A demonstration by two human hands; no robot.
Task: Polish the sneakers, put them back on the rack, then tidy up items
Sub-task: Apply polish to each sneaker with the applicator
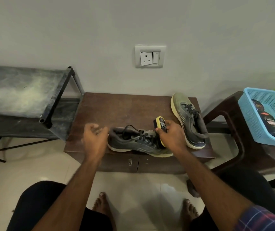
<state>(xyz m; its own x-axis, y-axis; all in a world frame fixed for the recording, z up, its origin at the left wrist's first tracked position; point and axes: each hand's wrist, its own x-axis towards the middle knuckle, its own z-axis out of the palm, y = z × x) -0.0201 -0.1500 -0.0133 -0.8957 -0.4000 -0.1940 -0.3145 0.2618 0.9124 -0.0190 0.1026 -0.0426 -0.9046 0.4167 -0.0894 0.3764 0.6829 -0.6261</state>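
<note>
Right hand (171, 135) grips a yellow brush (161, 129) against the toe end of the near sneaker (133, 142) on the brown table (116, 110). Left hand (95, 139) hovers just left of its heel, fingers loosely curled, holding nothing. Farther right lies the second sneaker (189, 119); rack (25, 94) far left.

Pale grey wall (100, 30) with a socket plate (150, 56); glossy cream tiled floor (133, 185); low brown cabinet (121, 107) against it, dark stool (230, 117) at right, possibly plastic.
</note>
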